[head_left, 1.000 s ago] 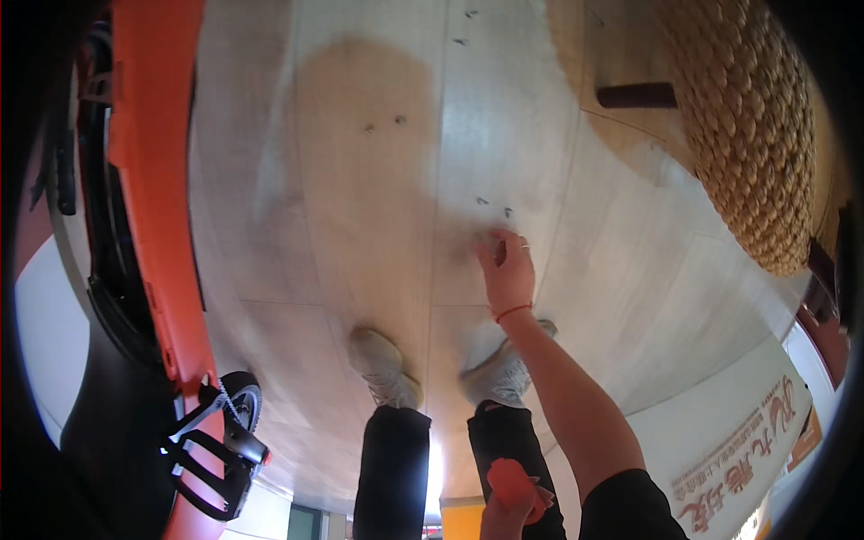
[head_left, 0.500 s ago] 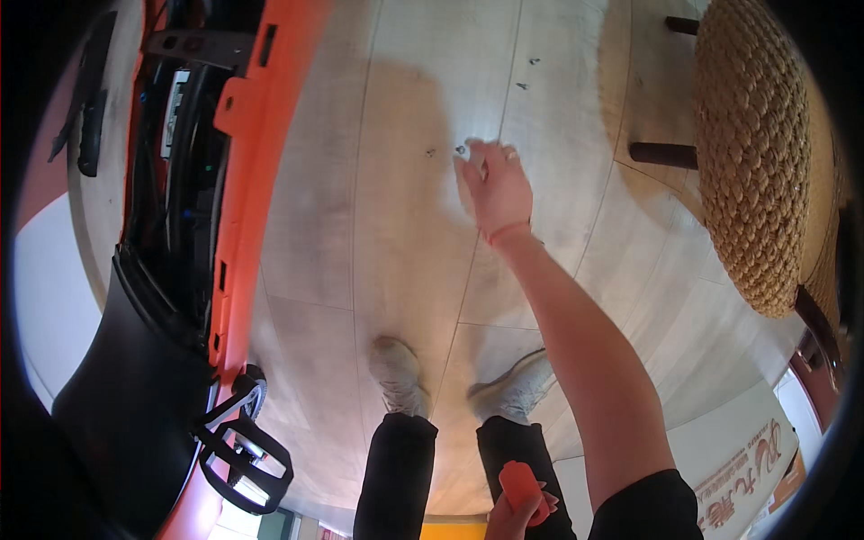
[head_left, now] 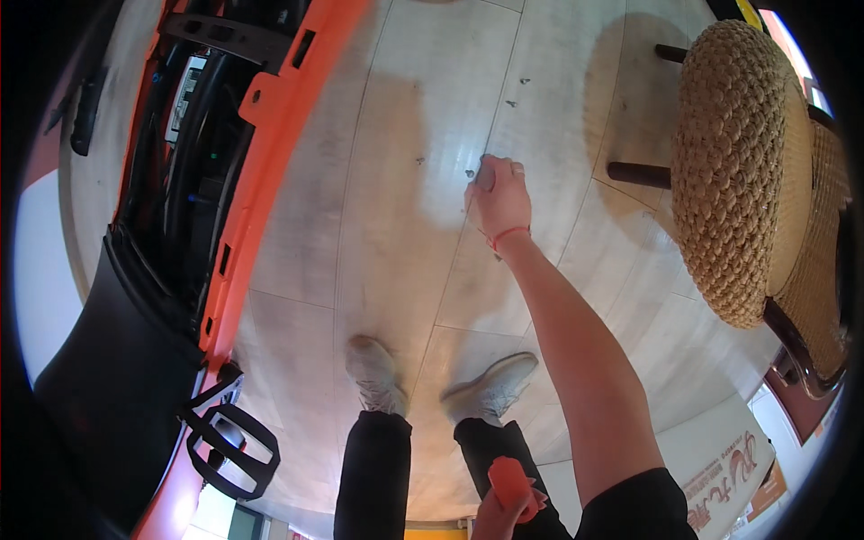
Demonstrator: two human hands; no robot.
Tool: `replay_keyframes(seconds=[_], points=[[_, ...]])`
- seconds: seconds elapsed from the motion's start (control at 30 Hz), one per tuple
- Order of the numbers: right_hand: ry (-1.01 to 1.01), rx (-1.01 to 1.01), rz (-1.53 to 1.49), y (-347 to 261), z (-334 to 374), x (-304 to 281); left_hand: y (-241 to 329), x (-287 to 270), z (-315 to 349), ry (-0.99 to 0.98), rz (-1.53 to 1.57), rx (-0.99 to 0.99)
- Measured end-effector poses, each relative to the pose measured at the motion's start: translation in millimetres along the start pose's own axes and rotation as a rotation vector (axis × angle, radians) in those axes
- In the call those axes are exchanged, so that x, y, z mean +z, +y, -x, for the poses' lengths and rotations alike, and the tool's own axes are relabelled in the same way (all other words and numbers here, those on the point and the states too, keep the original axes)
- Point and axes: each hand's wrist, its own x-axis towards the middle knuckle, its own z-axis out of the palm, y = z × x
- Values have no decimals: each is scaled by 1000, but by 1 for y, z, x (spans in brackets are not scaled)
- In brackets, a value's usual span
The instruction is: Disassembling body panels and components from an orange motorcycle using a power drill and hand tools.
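Orange handle [head_left: 509, 483] clasped in my left hand [head_left: 500, 520], my right hand [head_left: 502, 200] curled, contents unclear, beside a small screw [head_left: 469, 173] on the floor [head_left: 297, 234]: likely gathering, calling for a fine pinch.

Screws [head_left: 469, 173] are lying on the floor [head_left: 387, 261] ahead of the shoes [head_left: 490, 387], between an electric bike [head_left: 117, 378] standing on the left and a wicker chair [head_left: 733, 171] standing on the right; the right hand [head_left: 502, 200] is hanging just right of one screw.
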Motion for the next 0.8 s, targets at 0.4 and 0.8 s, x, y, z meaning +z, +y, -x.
replay_keyframes(seconds=[0.4, 0.8], points=[[-420, 532, 137, 108, 248, -97, -27, -42, -50, 86, -214, 177], [-338, 492, -146, 106, 258, -271, -40, -58, 93, 158, -980, 37]])
